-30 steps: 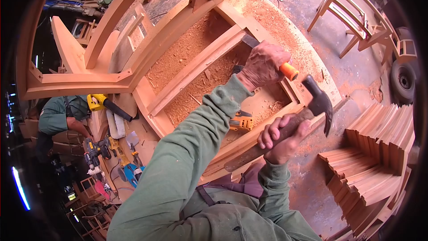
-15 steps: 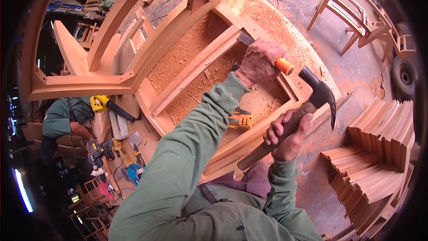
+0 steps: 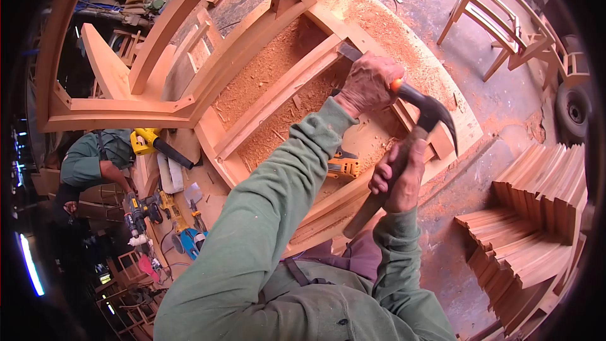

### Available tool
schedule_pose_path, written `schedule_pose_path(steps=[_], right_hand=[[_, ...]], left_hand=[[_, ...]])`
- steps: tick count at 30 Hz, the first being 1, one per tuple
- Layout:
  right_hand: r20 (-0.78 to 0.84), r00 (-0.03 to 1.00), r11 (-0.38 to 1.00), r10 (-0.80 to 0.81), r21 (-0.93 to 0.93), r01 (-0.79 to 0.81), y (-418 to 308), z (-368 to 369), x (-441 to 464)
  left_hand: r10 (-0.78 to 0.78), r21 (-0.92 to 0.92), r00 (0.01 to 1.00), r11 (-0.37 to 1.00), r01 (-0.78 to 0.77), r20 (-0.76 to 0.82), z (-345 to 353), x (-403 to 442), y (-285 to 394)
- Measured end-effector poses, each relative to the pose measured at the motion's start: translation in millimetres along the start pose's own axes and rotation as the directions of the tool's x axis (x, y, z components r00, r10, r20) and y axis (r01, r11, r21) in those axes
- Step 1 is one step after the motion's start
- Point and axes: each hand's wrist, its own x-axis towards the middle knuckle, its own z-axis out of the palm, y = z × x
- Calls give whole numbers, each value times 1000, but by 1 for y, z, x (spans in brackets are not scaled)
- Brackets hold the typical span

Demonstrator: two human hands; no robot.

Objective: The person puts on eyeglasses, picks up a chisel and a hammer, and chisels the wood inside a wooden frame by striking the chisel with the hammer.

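Observation:
My left hand [image 3: 372, 82] is closed round the orange handle of a chisel [image 3: 349, 52]; its flat blade lies at the end of a rail on the wooden chair frame [image 3: 278, 98]. My right hand [image 3: 399, 177] grips the wooden handle of a claw hammer [image 3: 432, 113]. The hammer's dark face meets the butt of the chisel handle, or is very close to it. Wood shavings cover the board inside and beyond the frame. Below my left wrist lies a yellow power tool [image 3: 343, 165], partly hidden by my sleeve.
A yellow blower [image 3: 151, 143], drills [image 3: 140, 211] and a blue-and-yellow tool [image 3: 187, 240] sit at left. Behind them a person [image 3: 98, 158] bends over. Stacked wooden slats [image 3: 536, 215], a tyre [image 3: 573, 108] and a chair frame [image 3: 486, 22] stand on the right.
The hammer has swung left and upward from beside the chisel onto the end of its handle. My left hand keeps the chisel in nearly the same place.

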Motion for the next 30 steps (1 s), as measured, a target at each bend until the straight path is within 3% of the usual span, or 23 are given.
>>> schedule_pose_path(steps=[2, 5, 8, 11, 14, 20, 22, 24, 28, 30], right_hand=[[74, 997, 989, 30, -146, -19, -3, 0, 0], [56, 992, 982, -111, 158, 101, 13, -7, -15], [-7, 965, 948, -263, 183, 260, 5, -5, -28], [-21, 974, 946, -225, 234, 224, 24, -2, -15], [-43, 992, 993, -117, 28, 118, 18, 2, -8], [-25, 969, 946, -246, 213, 246, 21, 3, -11], [-47, 990, 989, -130, 59, 132, 20, 8, -7], [-3, 997, 996, -77, 35, 77, 11, 0, -14], [-33, 991, 976, -133, 167, 137, 19, -7, -28], [-18, 992, 978, -124, 167, 125, 24, -10, -33]], left_hand=[[31, -22, 999, 999, -32, -8, -4, -1, -3], [58, 9, 998, 998, -58, -12, 0, -3, -7], [29, -4, 1000, 1000, -29, 6, -1, -3, -8], [22, -16, 999, 1000, -22, -26, -4, 2, -7], [13, -53, 1000, 998, -14, -23, -6, 3, -7], [37, -57, 998, 998, -40, -44, -7, 0, -9], [43, -56, 999, 997, -44, -16, -9, 0, -8], [64, -45, 998, 997, -63, 16, -14, 0, -7], [176, -5, 984, 984, -176, 30, -23, -11, 20], [153, -4, 988, 988, -153, 29, -21, -16, 19]])
